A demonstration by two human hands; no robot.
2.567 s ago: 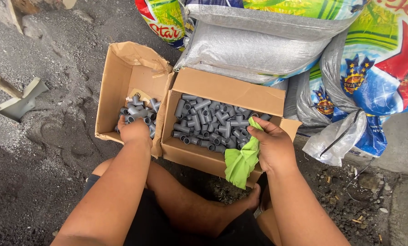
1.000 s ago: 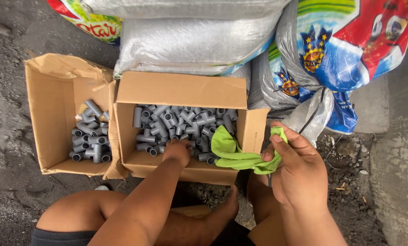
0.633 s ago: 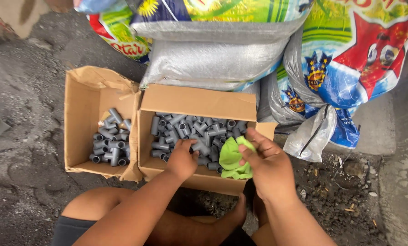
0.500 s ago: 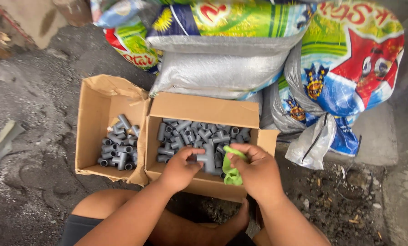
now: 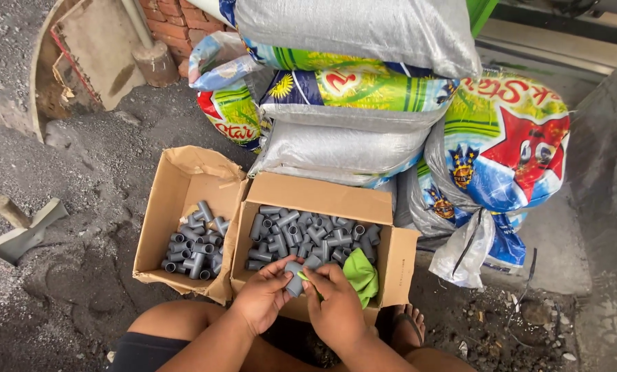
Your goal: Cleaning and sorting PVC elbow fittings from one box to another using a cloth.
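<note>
I am pinching one grey tee fitting in my left hand at lower centre, my right hand rubbing it with the green cloth. The fuller right box is awaiting wiping; fewer fittings are lying in the left box.

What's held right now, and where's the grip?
Left hand pinches a grey plastic pipe fitting by one end; right hand holds the green cloth against it.

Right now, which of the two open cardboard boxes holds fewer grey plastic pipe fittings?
The left cardboard box, farther from the sacks: its grey plastic pipe fittings leave bare floor, unlike the fuller right cardboard box.
</note>
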